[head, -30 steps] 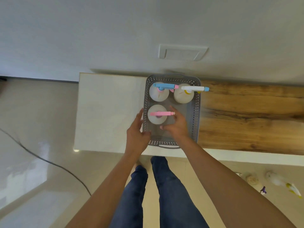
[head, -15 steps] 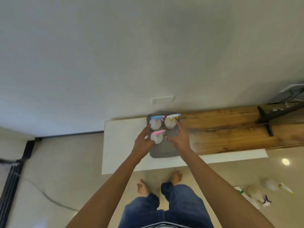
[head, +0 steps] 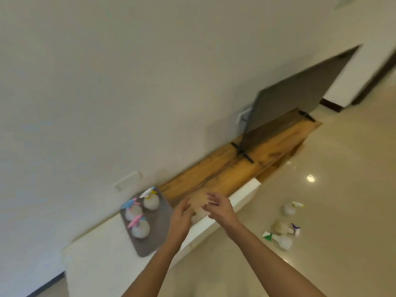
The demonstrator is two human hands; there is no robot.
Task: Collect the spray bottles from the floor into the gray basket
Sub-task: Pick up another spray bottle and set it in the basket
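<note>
Both hands have left the gray basket [head: 157, 230]; left hand [head: 182, 217] and right hand [head: 221, 209] hover empty, fingers loosely spread. Basket near the counter's [head: 102, 260] front edge holds three bottles. Three spray bottles [head: 280, 241] remain on floor; risk: a careless reach could tip the basket off.

There was one gray basket [head: 159, 228] on the bench [head: 102, 254]. Three spray bottles stood in it — one [head: 151, 201], two [head: 133, 211], three [head: 140, 229]. Three more spray bottles lay on the floor [head: 342, 211] — one [head: 289, 209], two [head: 282, 227], three [head: 281, 242]. Two hands showed, the left hand [head: 181, 219] and the right hand [head: 220, 209].
</note>
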